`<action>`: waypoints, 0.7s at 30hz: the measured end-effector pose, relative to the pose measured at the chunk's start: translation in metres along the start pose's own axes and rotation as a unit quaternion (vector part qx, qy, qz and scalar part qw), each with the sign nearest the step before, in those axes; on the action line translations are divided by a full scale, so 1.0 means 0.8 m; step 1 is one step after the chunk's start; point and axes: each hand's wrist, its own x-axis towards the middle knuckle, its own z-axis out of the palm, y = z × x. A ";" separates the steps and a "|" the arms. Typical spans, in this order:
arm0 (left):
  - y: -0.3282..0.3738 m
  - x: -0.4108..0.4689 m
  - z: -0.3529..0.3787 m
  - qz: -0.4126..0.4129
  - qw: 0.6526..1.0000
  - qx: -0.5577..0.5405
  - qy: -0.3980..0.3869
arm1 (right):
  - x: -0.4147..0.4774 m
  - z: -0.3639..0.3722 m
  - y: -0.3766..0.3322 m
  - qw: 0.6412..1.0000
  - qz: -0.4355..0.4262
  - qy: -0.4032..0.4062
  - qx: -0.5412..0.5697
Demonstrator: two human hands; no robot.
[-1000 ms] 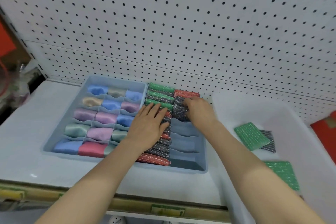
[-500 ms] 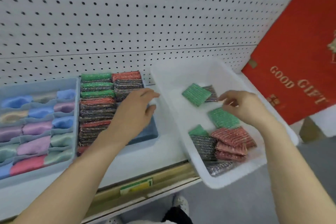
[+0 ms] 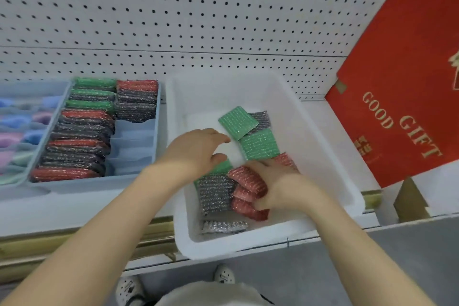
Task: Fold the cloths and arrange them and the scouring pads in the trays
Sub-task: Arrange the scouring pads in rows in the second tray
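A white bin [image 3: 323, 151] holds loose scouring pads: two green ones [image 3: 237, 122] at the back, a grey one [image 3: 214, 192] and a stack of red pads [image 3: 246, 196] at the front. My right hand [image 3: 280, 185] grips the red pads from the right. Over the bin's left part hovers my left hand [image 3: 198, 151], fingers spread, holding nothing. The blue divided tray [image 3: 139, 179] on the left has rows of upright red, green and grey pads [image 3: 77, 141] and some bare slots. A second blue tray [image 3: 37, 87] with folded pastel cloths [image 3: 15, 136] shows at the far left.
A white pegboard wall [image 3: 198, 20] stands behind the shelf. A red "GOOD GIFT" box [image 3: 407, 97] leans at the right. The shelf's gold front edge [image 3: 74, 243] runs below the trays, and the bin overhangs it. My shoes [image 3: 224, 274] show on the grey floor.
My view swung right from the blue tray to the white bin. My left hand left the tray's pads and moved over the bin. My right hand dropped from the green pad onto the red stack.
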 end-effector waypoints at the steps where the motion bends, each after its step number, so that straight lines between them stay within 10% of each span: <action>1: 0.007 0.003 -0.002 -0.011 0.999 0.019 -0.035 | 0.007 -0.004 0.004 1.000 0.004 0.019 -0.007; 6: 0.032 0.026 0.025 -0.040 0.980 0.058 -0.184 | 0.037 -0.031 0.029 0.998 -0.008 0.051 -0.048; 21: -0.006 0.069 0.047 -0.149 0.986 -0.008 -0.073 | 0.074 -0.048 0.058 0.987 -0.142 -0.006 0.072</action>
